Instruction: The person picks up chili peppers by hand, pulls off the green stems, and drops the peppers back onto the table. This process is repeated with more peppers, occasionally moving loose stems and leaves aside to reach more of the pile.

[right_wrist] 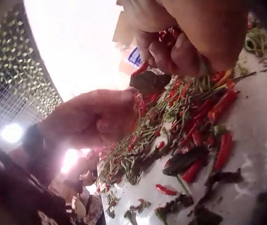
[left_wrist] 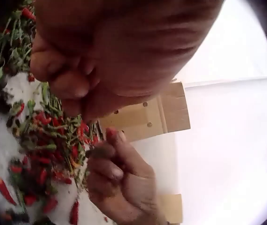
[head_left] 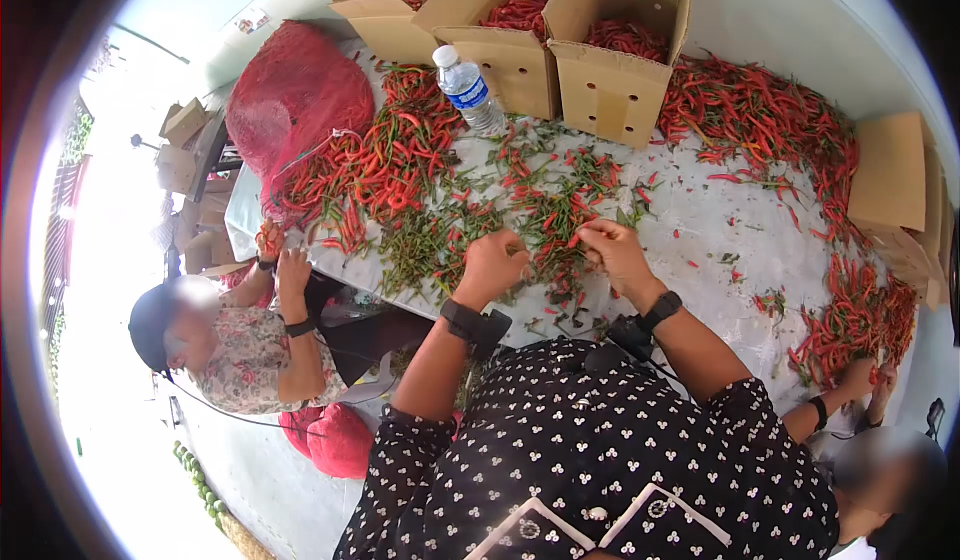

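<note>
My right hand [head_left: 617, 255] pinches a red chili [right_wrist: 167, 36] between thumb and fingers, just above a pile of chilies and green stems [head_left: 560, 215]. A dark wilted leaf [right_wrist: 150, 83] shows right below those fingers in the right wrist view. Left of it, my left hand [head_left: 490, 268] is held over the near edge of the same pile with its fingers curled in. From the left wrist view, the left hand [left_wrist: 119, 51] shows mostly its palm side and bent fingers; I cannot tell whether anything is inside them.
A water bottle [head_left: 470, 92] stands behind the pile. Cardboard boxes [head_left: 610, 90] of red chilies line the back. A red mesh sack [head_left: 295, 100] and more chilies [head_left: 400, 160] lie to the left, another heap [head_left: 760, 110] to the right. One person sits on either side.
</note>
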The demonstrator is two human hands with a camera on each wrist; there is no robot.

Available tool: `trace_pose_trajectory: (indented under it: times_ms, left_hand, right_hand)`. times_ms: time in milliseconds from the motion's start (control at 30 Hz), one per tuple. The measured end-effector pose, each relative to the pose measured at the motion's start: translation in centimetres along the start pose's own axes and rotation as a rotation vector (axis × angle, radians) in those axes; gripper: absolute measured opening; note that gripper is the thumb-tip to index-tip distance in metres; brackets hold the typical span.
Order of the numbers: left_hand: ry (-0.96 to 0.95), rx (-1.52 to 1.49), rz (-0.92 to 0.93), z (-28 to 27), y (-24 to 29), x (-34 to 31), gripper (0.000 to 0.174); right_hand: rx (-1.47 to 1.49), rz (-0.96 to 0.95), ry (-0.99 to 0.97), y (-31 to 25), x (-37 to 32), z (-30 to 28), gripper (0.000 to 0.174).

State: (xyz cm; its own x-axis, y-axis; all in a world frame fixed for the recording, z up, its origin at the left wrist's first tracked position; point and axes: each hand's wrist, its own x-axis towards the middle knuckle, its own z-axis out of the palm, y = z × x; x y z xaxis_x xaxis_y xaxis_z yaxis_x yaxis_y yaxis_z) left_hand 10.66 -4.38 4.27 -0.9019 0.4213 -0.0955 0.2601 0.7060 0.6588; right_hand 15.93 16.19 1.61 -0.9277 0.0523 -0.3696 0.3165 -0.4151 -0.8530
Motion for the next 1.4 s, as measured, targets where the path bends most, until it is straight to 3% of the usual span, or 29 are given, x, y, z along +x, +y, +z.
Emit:
trace_pose_trajectory:
  times_ms: [33,100,133,233,400,467,600,667,800,900,967,1033,1100,1133,1200,1233,1300,1333,1400]
  left_hand:
    - [-0.006,-0.004,0.008,0.4,-0.4,0.8,0.015]
    - [0.222,0.144,0.228,1.4,-0.7,2.5,0.015]
    - [0.203,0.113,0.326,1.9,-0.7,3.5,0.017]
    - [0.053,0.262,0.216,3.2,0.1,4.7,0.015]
    - [0.092,0.363,0.195,3.7,-1.2,4.5,0.015]
    - [0.064,0.106,0.178,3.3,-2.2,4.1,0.016]
    - [-0.063,-0.154,0.097,2.5,1.5,2.6,0.019]
    - [-0.033,-0.154,0.270,3.0,2.2,2.5,0.021]
    - [-0.135,-0.158,0.236,3.8,2.5,2.2,0.024]
    - [-0.063,0.007,0.395,4.1,2.3,0.8,0.025]
    - [-0.063,0.174,0.473,4.5,0.4,0.4,0.026]
    - [0.016,0.149,0.442,3.8,-0.9,-0.4,0.023]
    - [-0.003,0.210,0.208,2.2,-2.6,-1.2,0.019]
    - [-0.013,0.208,0.205,1.5,-3.2,-1.4,0.019]
    - [0.221,0.310,0.189,0.3,-3.4,-1.7,0.017]
    - [0.212,0.309,0.188,0.0,-2.9,-1.7,0.017]
    - [0.268,0.314,0.184,-0.5,-1.9,-1.6,0.018]
    - [0.244,0.284,0.211,-0.2,-1.7,-1.3,0.018]
    - [0.190,0.218,0.259,0.8,-0.9,-1.0,0.019]
  right_hand:
    - [-0.001,-0.003,0.010,-0.1,0.0,-0.7,0.013]
    - [0.083,0.013,0.059,-0.3,-0.3,-2.1,0.010]
    - [0.067,0.069,0.074,-0.5,-0.6,-2.5,0.012]
    - [0.163,0.140,0.014,0.3,-0.7,-3.1,0.011]
    - [0.280,0.176,-0.154,1.5,-0.1,-3.1,0.012]
    - [0.263,0.178,-0.176,1.2,0.1,-2.4,0.012]
    - [0.103,0.190,-0.097,1.0,0.2,-0.1,0.014]
    - [0.066,0.154,-0.098,1.0,0.5,0.0,0.015]
    - [0.045,0.114,0.038,1.5,0.6,-2.7,0.014]
    - [0.088,0.078,-0.029,1.1,-0.2,-5.7,0.010]
    - [0.045,0.144,0.074,0.9,-0.6,-6.5,0.008]
    - [0.000,0.184,0.124,0.6,-1.1,-5.8,0.008]
    - [-0.055,0.191,0.077,0.9,-1.1,-5.5,0.008]
    - [-0.051,0.199,0.082,1.1,-1.0,-5.6,0.008]
    - [-0.244,0.158,0.011,1.3,-0.7,-5.8,0.011]
    - [-0.240,0.165,0.016,1.4,-0.9,-5.8,0.011]
    - [-0.878,-0.180,0.087,1.2,-1.7,-5.9,0.015]
    - [-0.879,-0.178,0.089,1.1,-2.2,-5.9,0.015]
    - [-1.168,-0.133,-0.049,1.2,-3.7,-6.0,0.020]
